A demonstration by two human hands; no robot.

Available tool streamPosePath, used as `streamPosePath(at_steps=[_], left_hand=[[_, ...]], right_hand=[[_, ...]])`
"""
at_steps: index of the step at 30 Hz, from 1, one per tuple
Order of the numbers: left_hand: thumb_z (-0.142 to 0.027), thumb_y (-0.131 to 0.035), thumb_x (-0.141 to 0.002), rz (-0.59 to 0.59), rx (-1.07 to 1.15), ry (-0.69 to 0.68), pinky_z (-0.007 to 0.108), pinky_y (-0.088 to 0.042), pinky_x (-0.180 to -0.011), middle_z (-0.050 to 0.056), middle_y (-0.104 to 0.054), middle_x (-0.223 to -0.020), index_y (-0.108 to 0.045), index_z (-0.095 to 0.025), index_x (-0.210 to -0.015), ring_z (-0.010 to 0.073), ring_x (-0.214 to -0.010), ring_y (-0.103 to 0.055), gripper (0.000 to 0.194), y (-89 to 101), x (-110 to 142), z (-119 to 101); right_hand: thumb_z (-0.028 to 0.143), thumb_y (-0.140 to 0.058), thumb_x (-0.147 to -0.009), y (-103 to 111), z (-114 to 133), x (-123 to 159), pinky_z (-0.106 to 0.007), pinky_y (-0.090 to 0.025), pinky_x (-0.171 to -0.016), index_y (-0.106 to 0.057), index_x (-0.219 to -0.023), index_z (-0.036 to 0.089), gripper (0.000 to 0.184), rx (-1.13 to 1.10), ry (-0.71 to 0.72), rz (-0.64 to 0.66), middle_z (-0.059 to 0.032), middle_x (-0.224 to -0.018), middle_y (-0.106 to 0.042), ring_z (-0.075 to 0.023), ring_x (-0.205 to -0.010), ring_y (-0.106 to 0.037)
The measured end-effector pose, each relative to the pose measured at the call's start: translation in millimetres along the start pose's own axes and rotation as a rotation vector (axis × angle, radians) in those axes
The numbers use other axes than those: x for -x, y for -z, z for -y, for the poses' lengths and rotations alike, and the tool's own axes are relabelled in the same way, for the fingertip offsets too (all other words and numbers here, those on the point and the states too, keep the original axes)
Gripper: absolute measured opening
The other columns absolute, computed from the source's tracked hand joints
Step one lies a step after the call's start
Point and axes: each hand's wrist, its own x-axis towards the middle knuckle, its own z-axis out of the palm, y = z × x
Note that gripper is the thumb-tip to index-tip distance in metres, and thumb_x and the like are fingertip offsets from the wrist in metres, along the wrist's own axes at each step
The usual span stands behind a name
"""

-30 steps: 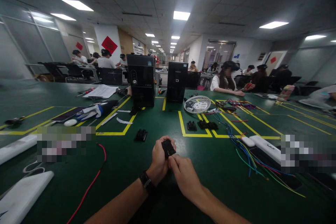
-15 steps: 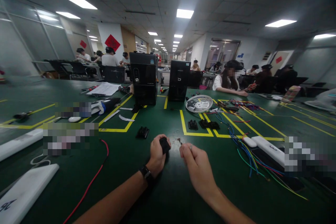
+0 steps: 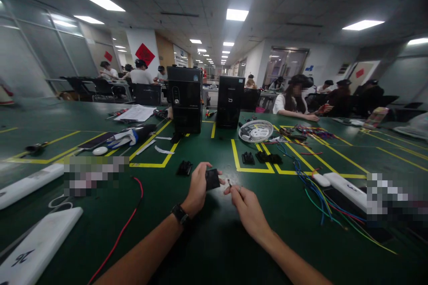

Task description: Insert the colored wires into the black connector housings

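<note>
Green table (image 3: 284,205), marked off with yellow tape, filled the lower view. Two black computer towers stood upright at the far side, left one (image 3: 184,102) and right one (image 3: 230,102), a gap between them. A white slab (image 3: 43,240) marked "26" lay at near left. A round white basket (image 3: 261,132) sat in front of the right tower, small items in it. A red wire (image 3: 136,208) curved across the table left of the forearms; a bundle of coloured wires (image 3: 302,182) lay at right.

Left hand (image 3: 197,189), watch (image 3: 179,214) at its wrist: fingers closed around a black block (image 3: 213,179), held above the table, flat face exposed. Right hand (image 3: 249,209): near the left, not touching it; thumb and finger pinched on a small dark piece (image 3: 229,182) just right of the block. Piece too small to identify.

One loose black part (image 3: 184,168) lay left of the left hand; another (image 3: 248,158) lay inside a taped outline beyond the right hand.
</note>
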Motion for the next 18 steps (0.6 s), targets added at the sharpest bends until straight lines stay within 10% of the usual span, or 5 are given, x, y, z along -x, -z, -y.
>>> streamPosePath(at_steps=[4, 9, 14, 18], left_hand=[[-0.039, -0.050, -0.081, -0.112, 0.030, -0.130, 0.032, -0.052, -0.056, 0.005, -0.068, -0.078, -0.046, -0.019, -0.096, 0.0202, -0.060, -0.067, 0.025, 9.9, -20, -57], [-0.034, -0.049, -0.081, -0.030, -0.117, -0.019, 0.029, -0.050, -0.047, 0.009, -0.070, -0.082, -0.048, -0.018, -0.099, 0.0196, -0.055, -0.066, 0.024, 3.9, -39, -110], [-0.045, -0.052, -0.081, 0.094, -0.283, 0.108, 0.032, -0.050, -0.046, 0.012, -0.070, -0.075, -0.052, -0.015, -0.092, 0.0196, -0.051, -0.063, 0.032, -6.9, -53, -89], [-0.056, -0.043, -0.082, 0.112, -0.628, 0.099, 0.032, -0.049, -0.050, 0.011, -0.069, -0.071, -0.053, -0.017, -0.084, 0.0218, -0.056, -0.064, 0.041, 4.2, -65, -45]], right_hand=[[0.033, -0.037, -0.092, -18, -6, -13, -0.021, -0.037, -0.049, -0.059, -0.099, 0.013, 0.031, -0.069, -0.070, 0.198, 0.0029, -0.058, -0.055, -0.0111, -0.049, -0.049], [0.023, -0.031, -0.092, -92, 27, -47, -0.019, -0.045, -0.055, -0.060, -0.084, 0.013, 0.032, 0.046, 0.090, 0.594, -0.0057, -0.073, -0.070, -0.0122, -0.060, -0.063], [0.028, -0.047, -0.087, -140, 57, -48, -0.031, -0.048, -0.073, -0.064, -0.091, 0.012, 0.024, 0.481, 0.492, 0.490, -0.0127, -0.098, -0.068, -0.0226, -0.088, -0.063], [0.032, -0.057, -0.082, -93, 41, -16, -0.034, -0.046, -0.081, -0.066, -0.095, 0.014, 0.024, 0.626, 0.588, 0.449, -0.0124, -0.102, -0.065, -0.0247, -0.098, -0.058]])
